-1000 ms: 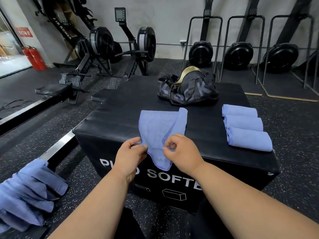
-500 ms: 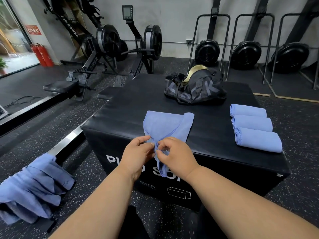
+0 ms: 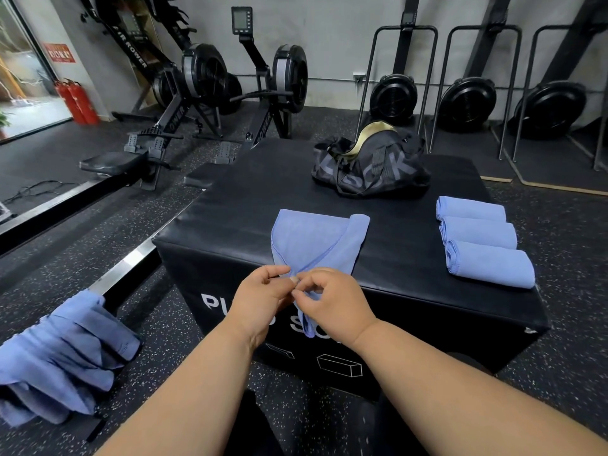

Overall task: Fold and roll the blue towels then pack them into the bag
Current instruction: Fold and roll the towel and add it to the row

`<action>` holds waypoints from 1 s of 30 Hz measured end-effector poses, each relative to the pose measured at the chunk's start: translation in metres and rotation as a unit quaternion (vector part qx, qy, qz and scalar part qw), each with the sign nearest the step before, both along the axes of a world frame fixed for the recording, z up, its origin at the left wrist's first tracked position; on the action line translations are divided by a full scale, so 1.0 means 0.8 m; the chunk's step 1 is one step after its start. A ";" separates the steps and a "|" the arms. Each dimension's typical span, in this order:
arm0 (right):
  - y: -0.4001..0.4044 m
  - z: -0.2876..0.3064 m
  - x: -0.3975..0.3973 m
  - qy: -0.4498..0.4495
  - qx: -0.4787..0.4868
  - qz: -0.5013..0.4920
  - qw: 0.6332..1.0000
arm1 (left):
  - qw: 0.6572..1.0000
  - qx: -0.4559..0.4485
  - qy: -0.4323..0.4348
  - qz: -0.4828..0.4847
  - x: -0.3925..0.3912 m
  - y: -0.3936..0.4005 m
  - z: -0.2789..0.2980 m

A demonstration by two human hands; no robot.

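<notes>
Two hands, left hand (image 3: 263,299) and right hand (image 3: 332,302), meet knuckle-to-knuckle, pinching the blue towel (image 3: 316,245) at the desk (image 3: 230,212) edge, its gathered corner hidden beneath them.

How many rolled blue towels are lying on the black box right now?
3. The rolled blue towels lie side by side on the black box's right part: far, middle, near. None appear hidden.

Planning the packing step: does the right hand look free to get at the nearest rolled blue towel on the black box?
Probably not yet: the right hand and left hand both pinch the unfolded blue towel. Otherwise nothing blocks the nearest rolled blue towel.
</notes>
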State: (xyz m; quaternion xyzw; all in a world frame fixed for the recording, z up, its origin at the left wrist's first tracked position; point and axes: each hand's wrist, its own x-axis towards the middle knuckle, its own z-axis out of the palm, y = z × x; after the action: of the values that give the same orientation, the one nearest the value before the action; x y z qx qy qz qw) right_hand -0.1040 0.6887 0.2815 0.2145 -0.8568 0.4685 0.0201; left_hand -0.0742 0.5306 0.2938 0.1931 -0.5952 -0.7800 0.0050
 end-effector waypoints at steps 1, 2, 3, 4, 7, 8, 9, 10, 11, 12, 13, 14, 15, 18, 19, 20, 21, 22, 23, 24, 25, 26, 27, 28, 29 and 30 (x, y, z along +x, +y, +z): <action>0.001 -0.001 0.001 -0.023 -0.025 -0.005 0.999 | 1.000 -0.011 0.001 0.002 0.000 -0.001 -0.002; 0.002 -0.001 0.003 -0.051 -0.049 -0.009 0.997 | 1.000 -0.018 0.002 0.002 0.001 -0.002 -0.003; 0.003 -0.002 0.003 -0.074 -0.065 -0.014 0.995 | 1.000 -0.020 0.005 0.001 0.001 -0.003 -0.004; 0.004 -0.002 0.002 -0.085 -0.071 -0.024 0.994 | 1.000 -0.018 0.009 -0.004 0.000 -0.004 -0.005; 0.017 -0.006 -0.010 -0.073 -0.058 -0.073 0.993 | 0.999 -0.027 0.027 -0.007 0.002 -0.009 -0.006; 0.024 -0.007 -0.017 -0.069 -0.052 -0.088 0.992 | 0.999 -0.042 0.033 -0.008 0.002 -0.012 -0.005; 0.032 -0.006 -0.023 -0.065 -0.044 -0.102 0.992 | 0.997 -0.061 0.039 -0.007 0.003 -0.015 -0.004; 0.040 -0.005 -0.032 -0.064 -0.032 -0.114 0.991 | 0.995 -0.085 0.044 -0.006 0.003 -0.018 -0.004; 0.048 -0.004 -0.041 -0.064 -0.019 -0.121 0.990 | 0.993 -0.109 0.045 -0.003 0.004 -0.022 -0.005; 0.055 -0.005 -0.053 -0.063 -0.003 -0.126 0.990 | 0.990 -0.131 0.045 0.000 0.004 -0.027 -0.007; 0.062 -0.005 -0.064 -0.060 0.013 -0.132 0.989 | 0.988 -0.149 0.044 0.002 0.005 -0.031 -0.009; 0.067 -0.006 -0.076 -0.058 0.029 -0.142 0.988 | 0.986 -0.163 0.041 0.001 0.006 -0.033 -0.011; 0.071 -0.006 -0.088 -0.057 0.041 -0.153 0.986 | 0.984 -0.173 0.038 0.004 0.007 -0.035 -0.014; 0.080 -0.005 -0.126 -0.072 0.061 -0.178 0.980 | 0.980 -0.195 0.024 0.030 0.008 -0.038 -0.020; 0.083 -0.003 -0.138 -0.080 0.074 -0.183 0.977 | 0.979 -0.202 0.016 0.040 0.008 -0.039 -0.022; 0.086 -0.002 -0.150 -0.088 0.084 -0.187 0.975 | 0.977 -0.209 0.007 0.049 0.007 -0.042 -0.024; 0.087 -0.001 -0.161 -0.096 0.092 -0.190 0.973 | 0.975 -0.216 -0.001 0.058 0.006 -0.046 -0.026; 0.089 -0.001 -0.172 -0.104 0.099 -0.191 0.971 | 0.972 -0.226 -0.006 0.062 0.005 -0.051 -0.030; 0.090 -0.002 -0.181 -0.114 0.108 -0.190 0.969 | 0.969 -0.236 -0.013 0.065 0.004 -0.056 -0.032; 0.091 -0.004 -0.190 -0.125 0.120 -0.187 0.967 | 0.967 -0.245 -0.019 0.068 0.003 -0.061 -0.035; 0.091 -0.006 -0.199 -0.136 0.138 -0.182 0.964 | 0.965 -0.253 -0.021 0.072 0.001 -0.066 -0.038; 0.090 -0.008 -0.207 -0.142 0.165 -0.179 0.959 | 0.961 -0.263 -0.023 0.076 -0.001 -0.071 -0.040; 0.089 -0.009 -0.214 -0.142 0.203 -0.180 0.952 | 0.958 -0.274 -0.024 0.081 -0.003 -0.074 -0.041; 0.087 -0.009 -0.218 -0.140 0.239 -0.186 0.943 | 0.955 -0.285 -0.026 0.084 -0.005 -0.077 -0.044; 0.086 -0.009 -0.219 -0.138 0.265 -0.194 0.934 | 0.951 -0.295 -0.029 0.086 -0.007 -0.081 -0.046; 0.085 -0.011 -0.220 -0.139 0.270 -0.200 0.931 | 0.948 -0.305 -0.035 0.086 -0.009 -0.085 -0.049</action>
State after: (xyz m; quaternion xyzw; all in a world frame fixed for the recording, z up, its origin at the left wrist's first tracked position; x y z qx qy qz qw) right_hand -0.2799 0.7569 0.2723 -0.0313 -0.9704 0.2304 -0.0649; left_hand -0.0818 0.4627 0.2546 0.2604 -0.7856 -0.5504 0.1099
